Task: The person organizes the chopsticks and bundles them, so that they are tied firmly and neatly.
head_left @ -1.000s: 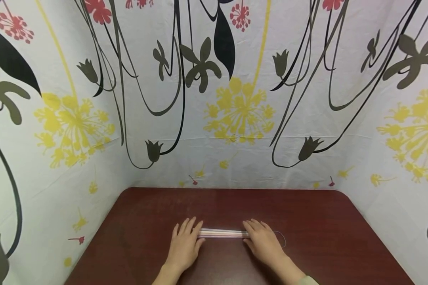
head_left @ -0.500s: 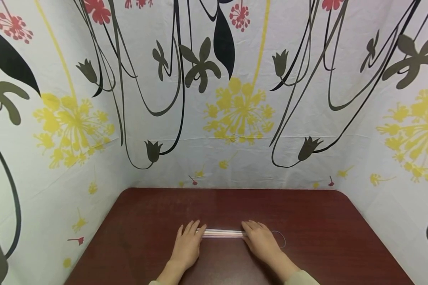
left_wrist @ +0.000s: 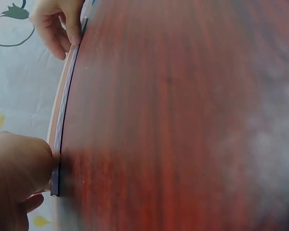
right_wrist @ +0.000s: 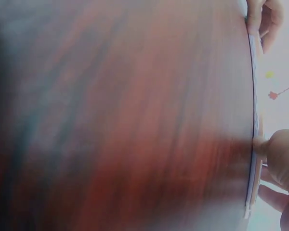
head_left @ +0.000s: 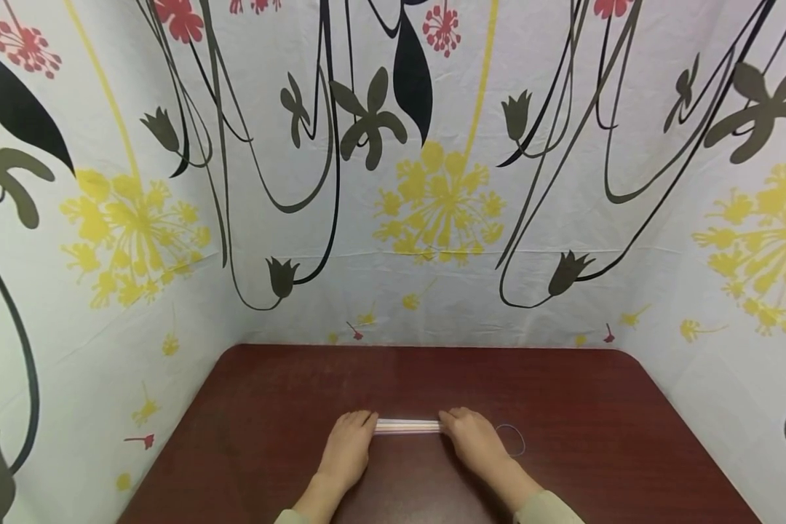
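A narrow bundle of long thin strips (head_left: 407,426), white, pink and orange, lies crosswise over the middle of the table. My left hand (head_left: 346,451) grips its left end, fingers bent over the far side. Toward the right end, my right hand (head_left: 474,440) holds it the same way, thumb on the near side. In the left wrist view the bundle (left_wrist: 62,96) shows a pale textured edge and a dark tip beside my left hand (left_wrist: 19,163). The right wrist view has my right thumb and fingers pinching the strips (right_wrist: 254,86). Both hands hide the ends from above.
A thin grey loop of cord (head_left: 522,440) lies on the table just right of my right hand. The reddish-brown table (head_left: 563,393) has rounded far corners. White cloth (head_left: 432,306) printed with flowers and stems hangs behind it and along both sides.
Both hands have slid slightly inward along the bundle, shortening the stretch that shows between them. Their fingers, straighter before, have curled over the strips. The cord loop has stayed in place.
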A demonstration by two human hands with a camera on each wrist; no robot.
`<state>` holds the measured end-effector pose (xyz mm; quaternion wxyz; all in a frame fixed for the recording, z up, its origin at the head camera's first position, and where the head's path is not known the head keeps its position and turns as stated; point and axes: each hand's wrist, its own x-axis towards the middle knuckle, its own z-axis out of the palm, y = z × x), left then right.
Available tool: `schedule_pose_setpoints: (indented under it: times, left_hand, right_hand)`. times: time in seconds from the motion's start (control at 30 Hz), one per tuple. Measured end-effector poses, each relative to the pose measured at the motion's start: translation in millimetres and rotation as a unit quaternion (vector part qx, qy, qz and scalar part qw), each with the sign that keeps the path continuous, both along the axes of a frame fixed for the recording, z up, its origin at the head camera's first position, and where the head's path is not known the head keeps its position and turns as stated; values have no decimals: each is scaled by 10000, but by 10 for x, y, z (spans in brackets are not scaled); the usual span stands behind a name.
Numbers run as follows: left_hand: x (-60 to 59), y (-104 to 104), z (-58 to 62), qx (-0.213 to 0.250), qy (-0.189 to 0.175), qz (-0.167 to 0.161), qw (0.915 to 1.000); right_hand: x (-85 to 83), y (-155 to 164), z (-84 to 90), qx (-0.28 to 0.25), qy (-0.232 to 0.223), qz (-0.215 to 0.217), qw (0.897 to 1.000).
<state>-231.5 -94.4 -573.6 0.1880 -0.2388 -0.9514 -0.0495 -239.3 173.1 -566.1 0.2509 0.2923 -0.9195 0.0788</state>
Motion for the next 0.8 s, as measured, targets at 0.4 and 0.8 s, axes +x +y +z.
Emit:
schedule_pose_setpoints:
  times: [0.4, 0.8]
  left_hand:
    - [-6, 72, -21, -103, -156, 116, 9998]
    - [5, 129, -50, -163, 44, 312, 9994]
  right_hand:
    - [23, -20, -13, 255, -95, -12, 9996]
    - [69, -47, -33, 662, -311, -125, 9972]
